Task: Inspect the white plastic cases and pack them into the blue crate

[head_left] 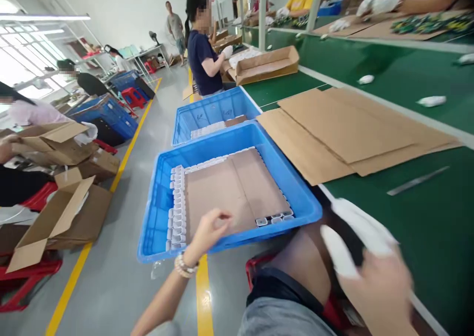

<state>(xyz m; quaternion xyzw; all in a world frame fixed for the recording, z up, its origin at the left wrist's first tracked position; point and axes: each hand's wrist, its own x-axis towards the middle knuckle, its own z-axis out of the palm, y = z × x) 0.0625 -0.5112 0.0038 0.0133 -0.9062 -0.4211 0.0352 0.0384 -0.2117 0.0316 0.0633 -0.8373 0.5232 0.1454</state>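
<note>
My left hand (209, 230) reaches into a blue plastic crate (292, 188) on my left, fingers curled over the brown cardboard sheet (229, 185) lying in it. What the curled fingers hold is hidden. Rows of small white parts (178, 202) line the crate's left and far sides, and three more sit at its near right (274, 219). My right hand (374, 272) is blurred at the green table's edge, with white covers on the fingers. It is wrapped round a dark object (351, 242) that I cannot name.
A second blue crate (211, 111) stands beyond the first. Flat cardboard sheets (344, 128) lie on the green table (425, 217) beside a thin metal strip (416, 180). Other people work along the line and at the left, among open cartons (55, 217) and red stools (133, 97).
</note>
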